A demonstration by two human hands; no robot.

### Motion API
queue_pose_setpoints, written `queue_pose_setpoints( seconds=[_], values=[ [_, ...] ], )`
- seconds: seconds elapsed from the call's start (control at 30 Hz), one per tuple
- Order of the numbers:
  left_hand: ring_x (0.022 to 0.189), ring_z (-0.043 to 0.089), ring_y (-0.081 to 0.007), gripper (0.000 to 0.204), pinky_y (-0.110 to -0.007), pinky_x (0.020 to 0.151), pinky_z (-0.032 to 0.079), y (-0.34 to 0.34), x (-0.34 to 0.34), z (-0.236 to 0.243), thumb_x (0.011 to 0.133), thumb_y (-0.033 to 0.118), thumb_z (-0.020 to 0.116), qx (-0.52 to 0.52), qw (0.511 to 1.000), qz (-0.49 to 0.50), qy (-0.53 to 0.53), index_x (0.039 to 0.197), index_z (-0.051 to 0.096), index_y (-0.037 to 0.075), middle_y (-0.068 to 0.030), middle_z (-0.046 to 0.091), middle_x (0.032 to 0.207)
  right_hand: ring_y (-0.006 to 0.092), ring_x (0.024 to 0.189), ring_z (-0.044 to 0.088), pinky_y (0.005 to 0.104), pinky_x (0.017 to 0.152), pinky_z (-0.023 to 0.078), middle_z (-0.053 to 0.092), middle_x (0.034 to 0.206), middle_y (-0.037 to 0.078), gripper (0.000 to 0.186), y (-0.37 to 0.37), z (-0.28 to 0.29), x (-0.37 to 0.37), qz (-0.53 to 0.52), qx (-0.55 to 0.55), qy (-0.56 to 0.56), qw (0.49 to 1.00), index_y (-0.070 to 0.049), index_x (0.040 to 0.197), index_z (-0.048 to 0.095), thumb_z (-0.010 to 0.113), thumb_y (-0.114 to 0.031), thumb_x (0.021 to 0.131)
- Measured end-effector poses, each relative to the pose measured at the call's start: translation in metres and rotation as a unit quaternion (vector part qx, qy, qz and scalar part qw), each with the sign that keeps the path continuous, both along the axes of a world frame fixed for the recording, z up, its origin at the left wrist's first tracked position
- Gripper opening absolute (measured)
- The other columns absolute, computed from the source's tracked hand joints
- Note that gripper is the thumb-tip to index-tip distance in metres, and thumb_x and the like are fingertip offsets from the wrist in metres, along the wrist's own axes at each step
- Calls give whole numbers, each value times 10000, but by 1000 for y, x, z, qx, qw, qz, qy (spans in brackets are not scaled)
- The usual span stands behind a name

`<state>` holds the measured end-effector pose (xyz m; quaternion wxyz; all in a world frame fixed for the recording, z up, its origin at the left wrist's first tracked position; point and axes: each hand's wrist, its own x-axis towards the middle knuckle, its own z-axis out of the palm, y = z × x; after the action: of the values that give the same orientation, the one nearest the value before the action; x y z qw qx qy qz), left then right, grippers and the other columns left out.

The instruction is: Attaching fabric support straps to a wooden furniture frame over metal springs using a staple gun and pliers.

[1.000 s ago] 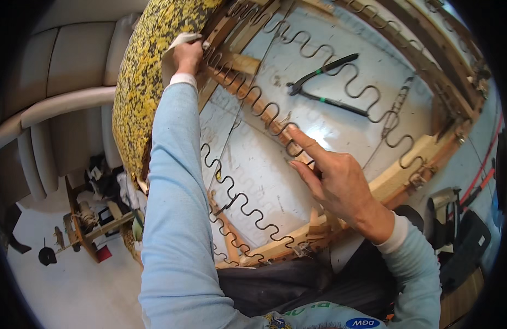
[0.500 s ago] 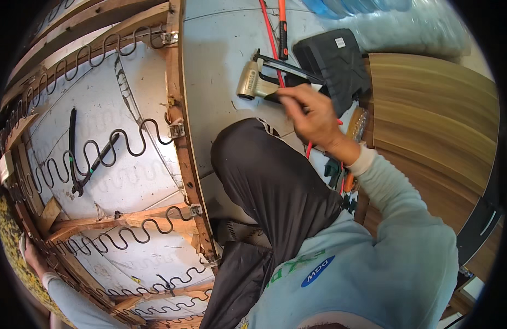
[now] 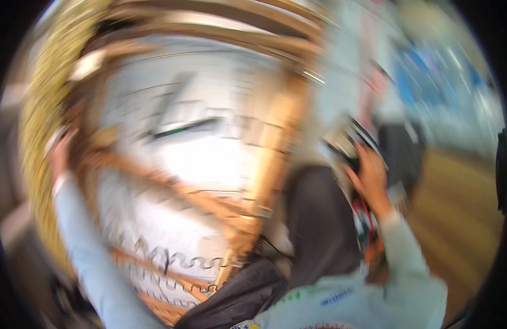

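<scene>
My left hand [image 3: 61,153] is at the far left edge of a wooden furniture frame [image 3: 270,148], its blurred fingers closed on the edge of yellow patterned fabric [image 3: 42,164]. Something pale shows at these fingers. To the right, beyond my knee, my right hand [image 3: 371,178] is wrapped around the dark handle of a staple gun [image 3: 341,140] with a light metallic body. Motion blur hides exactly how the fingers lie on it. Wavy springs [image 3: 177,257] stretch across the frame. Pincers [image 3: 185,129] with dark handles lie on the floor seen through it.
A dark case [image 3: 401,148] is right of the staple gun. A wood-grain panel [image 3: 456,219] lies farther right. Blue and clear plastic wrap [image 3: 440,77] lies at the far right. A red hose [image 3: 368,98] crosses the tiled floor. Orange-handled tools [image 3: 374,249] lie beside my right forearm.
The view has swung left, smearing the picture. My right hand has come onto the staple gun's handle, having been just beside it. My left hand stays at the frame's fabric edge.
</scene>
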<state>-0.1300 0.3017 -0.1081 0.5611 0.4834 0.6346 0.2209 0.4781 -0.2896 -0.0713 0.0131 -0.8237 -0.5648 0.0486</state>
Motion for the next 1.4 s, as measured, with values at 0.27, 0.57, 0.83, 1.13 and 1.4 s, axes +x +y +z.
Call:
queue_pose_setpoints(
  seconds=[0.27,0.57,0.83,1.13,1.4],
  values=[
    [1060,665,-330,408,-419,906,520,3,7,26,813,339,675,130,901,33,412,1091,718,43,-198,686,1139,410,980,662,425,848,509,669,1091,246,708,77,47,14,-99,-67,120,986,-46,1444,361,603,-59,779],
    [1083,659,-311,384,-420,917,532,-12,17,41,854,322,663,82,890,64,444,1145,705,76,-144,676,1196,94,484,490,238,422,403,505,693,17,233,315,214,-147,13,144,528,837,-57,1106,516,611,-203,952],
    [1056,663,-334,366,-440,894,524,-8,4,30,833,311,657,109,903,55,412,1117,713,85,-148,687,1161,124,465,551,279,439,459,546,608,27,244,489,139,-343,320,-75,455,827,27,853,558,603,-209,898],
    [977,685,-341,388,-435,843,539,3,-10,16,771,334,684,159,908,38,386,1044,733,62,-169,710,1074,146,461,579,315,426,490,574,622,58,255,551,88,-391,384,-112,351,847,38,875,591,608,-216,859],
    [982,688,-345,404,-422,852,548,10,-13,8,756,349,700,156,915,35,371,1038,737,62,-166,714,1061,171,443,575,329,425,483,581,618,78,272,542,70,-398,332,-113,410,842,56,913,598,612,-207,849]
  ],
)
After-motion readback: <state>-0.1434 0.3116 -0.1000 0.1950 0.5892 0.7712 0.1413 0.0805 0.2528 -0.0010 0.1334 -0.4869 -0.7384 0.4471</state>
